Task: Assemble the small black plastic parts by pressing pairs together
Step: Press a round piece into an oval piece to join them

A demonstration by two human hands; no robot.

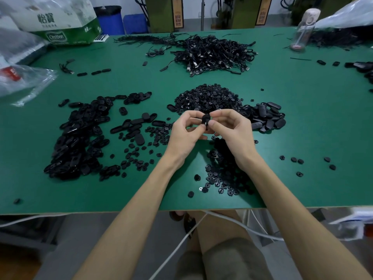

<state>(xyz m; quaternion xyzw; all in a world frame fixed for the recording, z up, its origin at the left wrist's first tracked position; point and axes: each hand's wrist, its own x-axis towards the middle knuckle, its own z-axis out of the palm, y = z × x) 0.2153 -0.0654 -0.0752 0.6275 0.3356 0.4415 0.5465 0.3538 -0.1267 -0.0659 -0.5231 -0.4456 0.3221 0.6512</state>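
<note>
Bare forearms (129, 219) reach from the bottom edge over the near rim of the green worktop (312, 122) and meet at its middle. Between them a small black plastic part (206, 119) is held just above the surface. The left grip (184, 131) pinches it from the left between thumb and curled fingers, and the right grip (232, 128) pinches it from the right, thumb tip against its lower edge. How the pieces in that part sit together is too small to tell.

Just behind the hands lies a heap of small round parts (207, 97), with a pile of oval shells (266, 118) touching its right side. More round parts (222, 174) are scattered under the right wrist. A larger spread of oval pieces (76, 142) covers the worktop's left side. Farther back lies a tangle of black cables (216, 51). A clear bottle (302, 31) stands at the far right, a green-and-white carton (60, 23) at the far left, and a crumpled plastic bag (26, 81) near the left edge.
</note>
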